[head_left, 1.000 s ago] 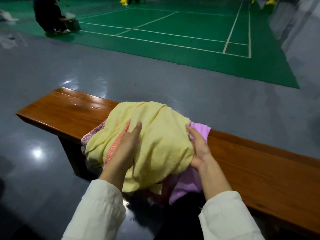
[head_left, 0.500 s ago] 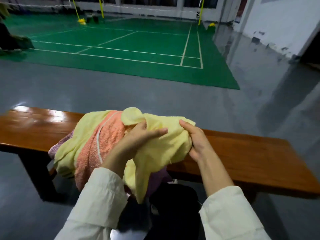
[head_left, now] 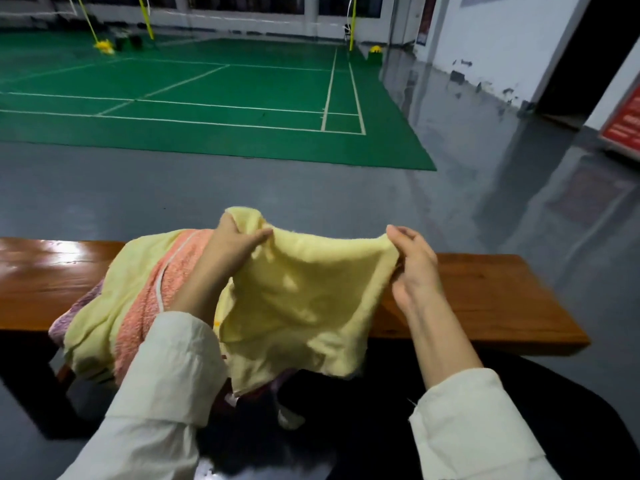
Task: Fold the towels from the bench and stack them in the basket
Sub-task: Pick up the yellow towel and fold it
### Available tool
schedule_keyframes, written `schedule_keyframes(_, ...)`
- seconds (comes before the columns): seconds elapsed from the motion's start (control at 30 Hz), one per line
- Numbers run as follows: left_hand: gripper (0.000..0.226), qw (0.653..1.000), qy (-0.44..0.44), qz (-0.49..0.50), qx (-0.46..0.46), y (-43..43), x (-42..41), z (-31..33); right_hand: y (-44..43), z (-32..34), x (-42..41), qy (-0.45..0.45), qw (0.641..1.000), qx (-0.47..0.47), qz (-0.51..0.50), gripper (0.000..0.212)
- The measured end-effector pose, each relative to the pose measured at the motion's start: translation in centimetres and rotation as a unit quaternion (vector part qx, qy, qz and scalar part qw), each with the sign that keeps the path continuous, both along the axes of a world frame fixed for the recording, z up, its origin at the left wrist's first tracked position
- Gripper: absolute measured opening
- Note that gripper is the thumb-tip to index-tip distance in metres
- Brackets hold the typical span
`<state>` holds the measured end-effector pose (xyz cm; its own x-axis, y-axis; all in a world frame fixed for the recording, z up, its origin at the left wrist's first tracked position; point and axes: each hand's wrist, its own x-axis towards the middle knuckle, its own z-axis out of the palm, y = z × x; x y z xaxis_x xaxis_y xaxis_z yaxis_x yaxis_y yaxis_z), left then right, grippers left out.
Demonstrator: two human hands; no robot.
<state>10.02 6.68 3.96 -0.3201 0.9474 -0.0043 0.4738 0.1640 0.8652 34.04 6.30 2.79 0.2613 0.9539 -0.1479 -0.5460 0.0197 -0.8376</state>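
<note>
Both hands, left hand (head_left: 235, 244) and right hand (head_left: 414, 261), now pinch the yellow towel (head_left: 304, 306) stretched wider than before over the wooden bench (head_left: 485, 306), green court (head_left: 207, 98) beyond

No text can be read. The red sign board (head_left: 623, 121) at the right edge carries pale lettering too blurred to make out, and the dark poster (head_left: 423, 27) on the far wall is equally illegible.

Dim hall, soft picture.
Glare sat on the left end of my table (head_left: 52, 249) and a sheen on the grey floor (head_left: 433, 98); the edges bowed, and shadow pooled black beneath the table.
</note>
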Motion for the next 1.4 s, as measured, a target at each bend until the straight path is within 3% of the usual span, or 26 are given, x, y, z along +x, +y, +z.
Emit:
schedule_keyframes(0.07,0.071,0.981,0.177,0.008,-0.084,0.0,0.5,-1.0,-0.2,-0.6,-1.0,-0.038,0.999,-0.007,0.037,0.013)
schedule_keyframes(0.13,0.048,0.975,0.219,-0.006,-0.037,-0.8,2.3,-1.4,-0.4,-1.2,-1.9,-0.044,0.995,-0.024,0.082,0.014)
schedule_keyframes(0.2,0.025,0.989,0.122,-0.08,0.031,-2.0,4.9,-1.5,-0.6,-1.2,-3.3,-0.028,0.991,-0.037,0.123,0.018)
schedule_keyframes(0.27,0.026,0.988,0.052,-0.13,0.06,-3.1,7.3,-2.0,-0.6,-0.7,-5.2,-0.058,0.983,-0.042,0.166,0.027)
schedule_keyframes(0.37,0.027,0.992,0.027,-0.056,0.11,-3.5,7.5,-3.0,-0.6,0.6,-7.3,-0.117,0.964,-0.034,0.236,0.037)
schedule_keyframes(0.5,0.014,0.987,-0.031,-0.026,0.153,-2.6,5.3,-4.0,0.4,0.1,-7.7,-0.177,0.946,-0.018,0.269,0.032)
schedule_keyframes(0.57,0.01,0.985,-0.089,-0.033,0.147,-2.1,4.5,-4.1,1.0,-0.7,-8.1,-0.284,0.927,0.019,0.244,0.025)
schedule_keyframes(0.63,0.013,0.984,-0.116,-0.038,0.13,-2.0,3.7,-4.1,1.5,-1.5,-8.5,-0.423,0.872,0.069,0.235,0.01)
schedule_keyframes(0.67,0.014,0.983,-0.129,-0.045,0.121,-2.1,3.1,-4.1,1.6,-1.7,-8.7,-0.449,0.856,0.078,0.246,0.005)
schedule_keyframes(0.73,0.016,0.982,-0.139,-0.069,0.105,-2.4,1.9,-4.1,1.9,-2.2,-8.9,-0.432,0.856,0.094,0.267,0.009)
schedule_keyframes(0.83,0.023,0.983,-0.01,-0.122,0.137,-2.5,0.6,-4.2,1.9,-2.8,-8.7,-0.411,0.861,0.117,0.274,0.013)
schedule_keyframes(0.93,0.01,0.966,0.137,-0.121,0.184,-2.1,0.7,-4.7,1.8,-4.1,-7.6,-0.447,0.848,0.13,0.254,0.01)
schedule_keyframes(1.13,0.002,0.957,0.211,-0.101,0.171,-1.5,3.4,-5.7,2.2,-4.6,-4.8,-0.506,0.832,0.134,0.185,0.006)
schedule_keyframes(1.27,0.01,0.964,0.225,-0.068,0.127,-1.3,4.1,-6.5,2.1,-5.3,-2.8,-0.501,0.856,0.107,0.07,0.01)
schedule_keyframes(1.33,0.016,0.966,0.229,-0.038,0.109,-1.4,3.3,-6.8,2.3,-5.7,-1.1,-0.532,0.844,0.055,0.029,0.011)
schedule_keyframes(1.4,0.02,0.975,0.203,-0.021,0.09,-1.4,2.2,-6.8,2.6,-6.2,0.5,-0.59,0.805,-0.046,0.042,0.013)
